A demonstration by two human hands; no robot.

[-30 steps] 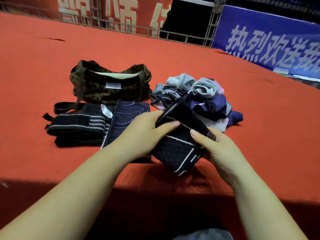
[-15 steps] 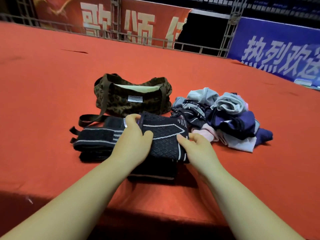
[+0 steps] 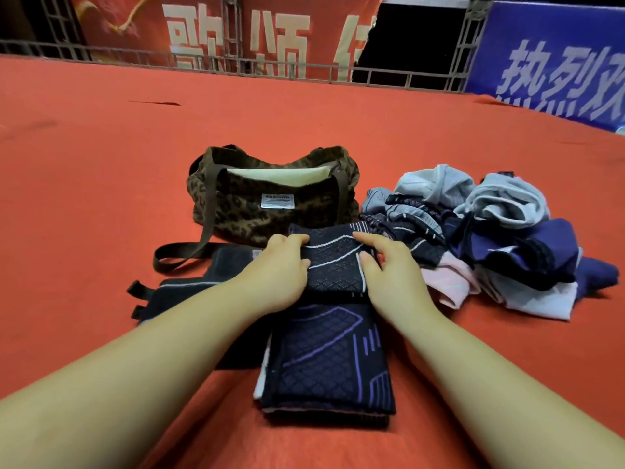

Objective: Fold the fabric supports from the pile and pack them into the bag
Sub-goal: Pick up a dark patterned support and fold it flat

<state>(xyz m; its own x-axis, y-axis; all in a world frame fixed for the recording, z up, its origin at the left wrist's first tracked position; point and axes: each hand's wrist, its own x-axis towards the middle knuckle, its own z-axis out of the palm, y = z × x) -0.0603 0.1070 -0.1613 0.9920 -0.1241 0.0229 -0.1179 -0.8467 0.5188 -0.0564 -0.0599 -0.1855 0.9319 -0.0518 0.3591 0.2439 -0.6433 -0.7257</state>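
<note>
While both hands sit on the same piece, state is logged as follows.
support in hand: black white-lined support (image 3: 334, 265) is held flat on the red counter (image 3: 101, 198), just in front of the bag (image 3: 270, 198).
key relation: bag mouth lies straight ahead of the support, open and facing up; neither hand is judged clearly nearer; support's long axis cannot be told, as its ends are covered.
left hand (image 3: 280, 269): fingers are curled over the support's left edge, gripping it.
right hand (image 3: 385, 265): fingers are curled over the right edge, thumb pressed on top.
folded stock: purple-lined support (image 3: 328, 360) is stacked nearer the person; a black strapped one (image 3: 189, 286) lies to its left.
pile (image 3: 490, 238): unfolded pieces are heaped right of the bag.
next, judged: a short forward lift into the bag.
</note>
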